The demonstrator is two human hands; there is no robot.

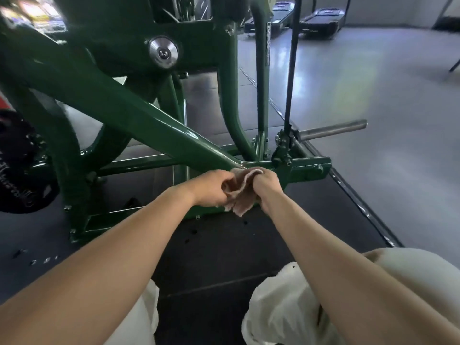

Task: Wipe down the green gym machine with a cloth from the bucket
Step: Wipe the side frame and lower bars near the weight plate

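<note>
Cloth [241, 189] between hands (both gripping)

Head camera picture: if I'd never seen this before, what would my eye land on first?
The dark green machine frame fills the upper left, its slanted beam running down to the middle, with a shiny round metal cap near the top. At the centre, the left hand and right hand both grip a pinkish cloth by the frame's low joint. A bare steel peg sticks out to the right.
</note>
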